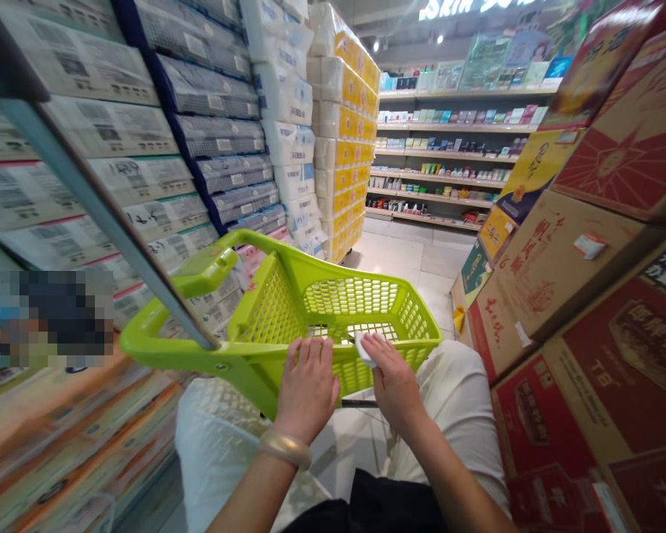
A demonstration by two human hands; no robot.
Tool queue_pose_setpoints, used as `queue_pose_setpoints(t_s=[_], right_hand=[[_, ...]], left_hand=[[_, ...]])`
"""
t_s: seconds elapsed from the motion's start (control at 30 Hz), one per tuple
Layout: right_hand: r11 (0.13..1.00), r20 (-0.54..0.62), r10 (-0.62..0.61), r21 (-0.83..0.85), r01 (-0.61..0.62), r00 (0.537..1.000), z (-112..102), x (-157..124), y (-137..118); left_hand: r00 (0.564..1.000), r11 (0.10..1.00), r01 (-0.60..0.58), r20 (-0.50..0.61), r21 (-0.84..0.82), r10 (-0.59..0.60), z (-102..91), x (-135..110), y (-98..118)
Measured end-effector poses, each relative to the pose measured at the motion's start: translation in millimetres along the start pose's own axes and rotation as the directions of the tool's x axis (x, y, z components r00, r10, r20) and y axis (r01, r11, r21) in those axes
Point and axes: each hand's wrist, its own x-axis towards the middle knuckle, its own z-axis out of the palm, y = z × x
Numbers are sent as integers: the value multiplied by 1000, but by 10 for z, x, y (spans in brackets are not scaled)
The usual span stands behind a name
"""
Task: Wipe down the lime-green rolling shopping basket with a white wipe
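Observation:
A lime-green plastic shopping cart [360,275] with a perforated basket stands in front of me, between my knees. My left hand [309,389], with a gold bangle at the wrist, is hooked over the basket's near rim, its fingertips on the inner side. To its right, my right hand [394,377] presses a small folded white cloth or tissue [365,351] against the same rim. The fingers lie over the white piece, so only its left end shows. Most of the basket's floor is visible through the opening.
Stacked white paper packs [138,178] and yellow-and-white tissue packs [344,148] line the left side. Piled cartons [555,259] stand close on the right. Shelves of small boxes and bottles [449,152] cross the back, beyond the tiled floor [416,255]. A metal cart pole [111,196] slants at left.

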Motion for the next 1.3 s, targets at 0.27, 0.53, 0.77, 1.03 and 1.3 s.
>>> queue_pose_setpoints(t_s=[0.27, 0.53, 0.77, 1.03, 1.3], right_hand=[[989, -49, 119, -82, -123, 992, -75, -47, 135], [993, 87, -106, 55, 101, 991, 15, 4, -128], [981, -28, 120, -149, -122, 992, -94, -20, 27], [998, 53, -60, 0, 60, 997, 16, 17, -88], [991, -34, 97, -93, -99, 995, -87, -44, 140]], left_hand=[[1000, 1000, 7, -2, -6, -7, -19, -22, 0], [1000, 1000, 4, 9, 4, -4, -7, -23, -8], [1000, 1000, 8, -6, 14, -8, -9, -34, 0], [1000, 1000, -5, -7, 1, 5, 2, -42, -23], [1000, 1000, 12, -5, 11, -11, -6, -38, -13]])
